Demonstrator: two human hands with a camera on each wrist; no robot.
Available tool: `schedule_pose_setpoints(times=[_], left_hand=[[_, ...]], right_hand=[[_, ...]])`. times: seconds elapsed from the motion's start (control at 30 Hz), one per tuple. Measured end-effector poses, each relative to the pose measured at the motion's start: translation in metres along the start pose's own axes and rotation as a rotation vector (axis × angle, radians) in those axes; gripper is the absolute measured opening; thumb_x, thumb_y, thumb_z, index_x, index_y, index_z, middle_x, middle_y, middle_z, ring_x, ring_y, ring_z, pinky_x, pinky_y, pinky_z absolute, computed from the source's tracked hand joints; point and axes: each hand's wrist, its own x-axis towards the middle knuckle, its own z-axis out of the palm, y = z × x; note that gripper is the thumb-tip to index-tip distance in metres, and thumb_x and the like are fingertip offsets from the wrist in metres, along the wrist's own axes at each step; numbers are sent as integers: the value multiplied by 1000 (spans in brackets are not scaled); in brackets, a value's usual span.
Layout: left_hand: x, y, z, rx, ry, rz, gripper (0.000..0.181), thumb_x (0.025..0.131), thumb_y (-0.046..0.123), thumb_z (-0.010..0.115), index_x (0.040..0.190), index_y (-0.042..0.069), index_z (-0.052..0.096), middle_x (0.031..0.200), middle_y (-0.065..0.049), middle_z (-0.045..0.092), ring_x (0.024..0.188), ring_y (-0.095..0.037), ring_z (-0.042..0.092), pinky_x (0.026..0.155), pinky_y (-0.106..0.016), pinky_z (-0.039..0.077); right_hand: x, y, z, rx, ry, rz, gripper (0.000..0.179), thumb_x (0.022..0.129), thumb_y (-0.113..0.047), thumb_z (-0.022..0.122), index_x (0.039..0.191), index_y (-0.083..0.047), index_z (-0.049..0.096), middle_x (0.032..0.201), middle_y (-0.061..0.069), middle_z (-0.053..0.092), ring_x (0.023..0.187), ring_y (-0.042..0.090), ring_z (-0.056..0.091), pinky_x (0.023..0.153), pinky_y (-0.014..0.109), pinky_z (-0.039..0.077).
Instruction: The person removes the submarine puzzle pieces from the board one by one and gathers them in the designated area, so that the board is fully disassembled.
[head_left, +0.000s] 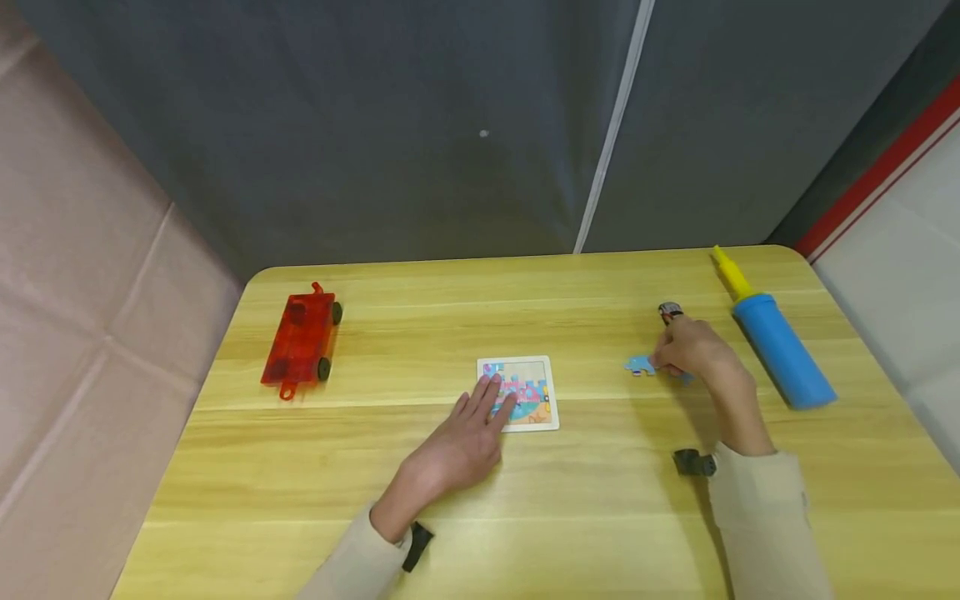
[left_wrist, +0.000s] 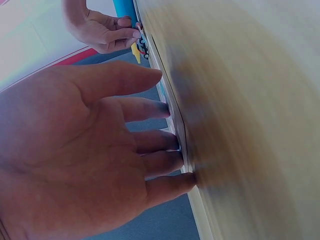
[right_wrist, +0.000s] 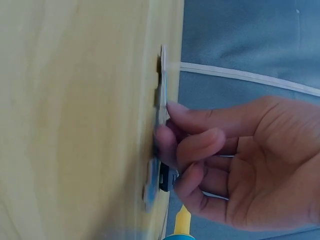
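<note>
My left hand (head_left: 461,446) lies with fairly straight fingers on a small square jigsaw puzzle (head_left: 536,412) in a white-edged tray (head_left: 554,400). Pink, teal and orange picture parts show, along with a bare beige strip at the top. Off to the right, my right hand (head_left: 697,350) pinches a light blue puzzle piece (head_left: 639,365) between thumb and fingers. In the right wrist view that piece (right_wrist: 163,75) stands slightly off the tabletop. Another blue puzzle piece (right_wrist: 150,185) lies beneath the hand, partly covered in the head view.
Just beyond the right hand stands a small dark toy car (head_left: 670,309). A blue hand pump (head_left: 783,350) with a yellow nozzle lies at the table's right side. On the left is a red see-through toy wagon (head_left: 302,340). A grey partition (head_left: 375,167) borders the wooden table's (head_left: 262,483) far edge.
</note>
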Motion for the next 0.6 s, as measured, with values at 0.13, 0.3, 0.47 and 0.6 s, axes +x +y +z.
schedule_pose_setpoints(times=[0.13,0.3,0.47,0.6], left_hand=[[7,-11,14,-2,24,14,68,114,17,45,176,8,20,184,-22,0,172,-38,-2,136,-61,16],[4,-3,7,30,6,-1,68,113,16,48,175,6,23,183,-24,3,171,-41,1,136,-61,19],[-7,16,-14,60,-30,-32,66,114,13,51,174,2,24,183,-26,7,171,-42,5,136,-59,22],[-8,17,-15,59,-29,-28,67,114,14,50,174,1,23,183,-27,5,171,-41,5,136,-58,21]], right_hand=[[2,-1,3,-15,14,8,37,100,-6,71,64,-4,63,55,-1,49,56,16,43,60,32,38],[6,-4,7,-94,72,18,33,100,-5,71,67,-5,66,61,2,51,60,18,48,59,32,41],[1,-38,24,-75,156,-81,26,107,-7,64,83,0,70,74,9,61,62,17,51,59,31,45],[1,-75,43,91,88,-234,23,112,-10,60,120,8,73,109,22,74,74,22,66,67,32,52]])
